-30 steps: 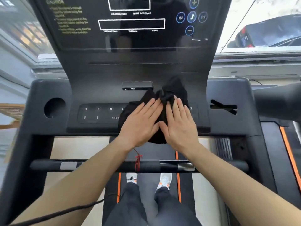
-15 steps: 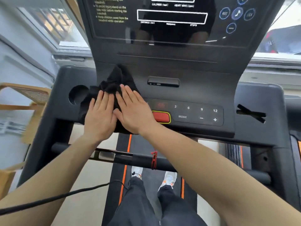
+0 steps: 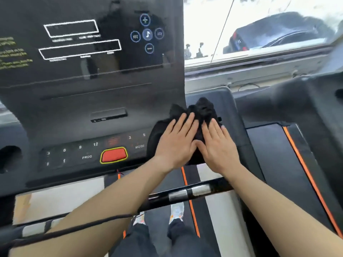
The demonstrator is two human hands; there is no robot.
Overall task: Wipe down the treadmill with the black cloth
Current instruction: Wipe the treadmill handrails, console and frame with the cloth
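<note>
black cloth (image 3: pixel 201 112) now at console's (image 3: pixel 78 127) right end, moved from left; left hand (image 3: pixel 176 143), right hand (image 3: pixel 218 145) flat, fingers spread, pressing it. window (image 3: pixel 259 30) behind.

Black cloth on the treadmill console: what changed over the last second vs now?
The crumpled black cloth went from mid-console to the left end by the round cup hole, and now sits at the right end, past the red oval stop button. Both hands moved with it. Unchanged: the left hand and right hand press flat, side by side, on the cloth; neither let go.
</note>
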